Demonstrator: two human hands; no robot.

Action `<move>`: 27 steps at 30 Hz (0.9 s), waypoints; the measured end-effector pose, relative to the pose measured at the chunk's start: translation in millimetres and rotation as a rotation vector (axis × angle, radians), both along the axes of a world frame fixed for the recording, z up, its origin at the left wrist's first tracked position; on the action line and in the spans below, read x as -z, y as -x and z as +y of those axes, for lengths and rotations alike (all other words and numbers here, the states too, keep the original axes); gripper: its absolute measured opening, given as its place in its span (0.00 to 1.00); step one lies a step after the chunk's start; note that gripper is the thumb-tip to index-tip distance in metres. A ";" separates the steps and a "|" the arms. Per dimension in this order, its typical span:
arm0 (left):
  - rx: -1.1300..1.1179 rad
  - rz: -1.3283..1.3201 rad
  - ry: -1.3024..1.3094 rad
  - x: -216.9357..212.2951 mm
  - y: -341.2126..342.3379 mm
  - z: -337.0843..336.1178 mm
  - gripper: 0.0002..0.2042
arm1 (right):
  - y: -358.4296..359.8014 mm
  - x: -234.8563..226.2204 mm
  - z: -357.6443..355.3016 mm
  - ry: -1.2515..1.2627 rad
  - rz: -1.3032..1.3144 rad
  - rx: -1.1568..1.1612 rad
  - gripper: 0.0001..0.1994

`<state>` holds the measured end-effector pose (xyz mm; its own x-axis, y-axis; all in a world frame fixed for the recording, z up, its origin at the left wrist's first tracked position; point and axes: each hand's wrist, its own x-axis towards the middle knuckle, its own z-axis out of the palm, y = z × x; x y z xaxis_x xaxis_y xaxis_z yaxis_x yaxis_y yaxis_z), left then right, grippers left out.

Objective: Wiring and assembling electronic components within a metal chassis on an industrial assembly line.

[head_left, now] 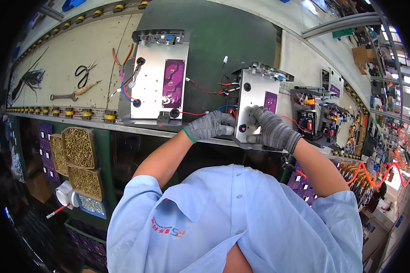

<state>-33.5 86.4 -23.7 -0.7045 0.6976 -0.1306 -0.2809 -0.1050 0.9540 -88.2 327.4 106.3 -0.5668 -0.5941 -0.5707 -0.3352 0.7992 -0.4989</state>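
My left hand (212,126), in a grey knit glove with a green cuff, is at the left side of a silver metal chassis (254,98). Its fingers are bent together beside red and blue wires (228,108); what they grip is hidden. Gloved in grey as well, my right hand (274,128) rests on the chassis top. Its thumb and fingers are apart, near a dark-rimmed hole (243,128). A purple circuit board (270,102) lies on the plate, and an electronics panel (265,72) lines the far edge.
A second silver chassis (152,79) stands left on the green mat (209,54), joined by red wires. Pliers (123,59), scissors (84,75) and a wrench (64,97) lie further left. Screw bins (79,148) hang below the bench edge. More assemblies (310,111) stand right.
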 end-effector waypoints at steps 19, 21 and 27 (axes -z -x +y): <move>-0.095 0.124 0.144 -6.9 1.7 2.3 0.15 | 0.6 1.1 1.7 0.036 0.023 -0.041 0.28; -0.135 -0.010 0.090 0.3 -4.2 8.5 0.16 | 1.2 0.9 2.5 0.033 0.009 -0.043 0.29; -0.115 -0.153 -0.120 7.1 -6.4 15.3 0.19 | -0.7 -0.8 4.0 0.095 0.014 -0.010 0.29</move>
